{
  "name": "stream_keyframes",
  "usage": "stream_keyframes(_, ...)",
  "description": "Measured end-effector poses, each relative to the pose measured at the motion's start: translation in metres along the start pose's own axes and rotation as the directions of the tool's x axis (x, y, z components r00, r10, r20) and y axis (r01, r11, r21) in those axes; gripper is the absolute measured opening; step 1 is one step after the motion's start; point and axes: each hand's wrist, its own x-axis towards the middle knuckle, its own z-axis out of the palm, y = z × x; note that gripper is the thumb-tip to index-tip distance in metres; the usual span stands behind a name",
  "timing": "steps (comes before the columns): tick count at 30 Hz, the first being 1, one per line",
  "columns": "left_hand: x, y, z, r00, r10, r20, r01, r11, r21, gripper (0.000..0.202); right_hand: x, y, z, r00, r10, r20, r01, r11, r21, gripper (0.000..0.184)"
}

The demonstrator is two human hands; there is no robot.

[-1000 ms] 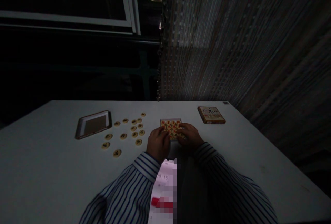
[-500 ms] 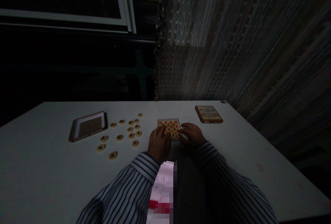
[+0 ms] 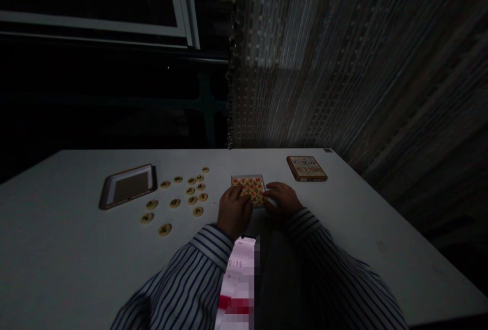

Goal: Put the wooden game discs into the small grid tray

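A small square tray (image 3: 247,178) filled with round cream pieces marked in red (image 3: 251,186) sits on the white table (image 3: 76,259) just beyond my hands. My left hand (image 3: 233,211) rests at the tray's near left corner, fingers curled with the tips on the pieces. My right hand (image 3: 282,199) lies at the near right corner, fingers bent and touching the pieces there. What the fingertips pinch, if anything, is hidden in the dim light. Both wrists wear striped sleeves.
Several loose round pieces with dark marks (image 3: 190,195) lie scattered to the left of the tray. An empty box half (image 3: 127,187) sits further left. A printed box lid (image 3: 306,168) lies at the far right. A bead curtain (image 3: 343,55) hangs behind the table.
The view has shifted slightly, so everything sits a little to the left. My hands stay on the near edge of the tray, with only small finger movements.
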Motion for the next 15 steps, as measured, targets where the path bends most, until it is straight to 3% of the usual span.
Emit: stream_keyframes(15,0.0008,-0.0014,0.0035,0.999,-0.017,-0.041,0.014,0.998,-0.055,0.022,-0.0007,-0.0036,-0.0026,1.0,0.007,0.005,-0.007,1.0,0.015,0.025)
